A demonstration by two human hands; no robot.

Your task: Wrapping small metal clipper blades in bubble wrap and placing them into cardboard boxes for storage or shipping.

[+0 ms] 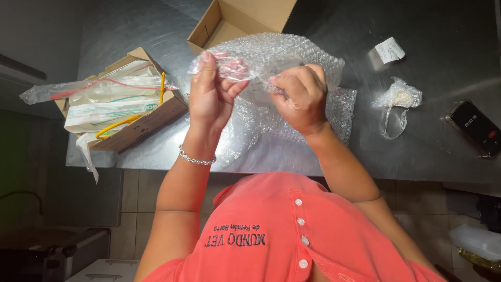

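Both hands lift a bubble wrap sheet (292, 57) off the steel surface (438, 151): left hand (211, 96) pinches its edge, right hand (300, 96) clenches the middle (keeps it taut). Open cardboard box (237, 21) just beyond.

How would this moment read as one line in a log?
left hand: grips bubble wrap | right hand: pinches its edge | wrap: lifted above steel table

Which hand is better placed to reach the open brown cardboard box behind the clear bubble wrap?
Probably the left hand: it holds the clear bubble wrap nearest the brown cardboard box; the right hand is farther aside.
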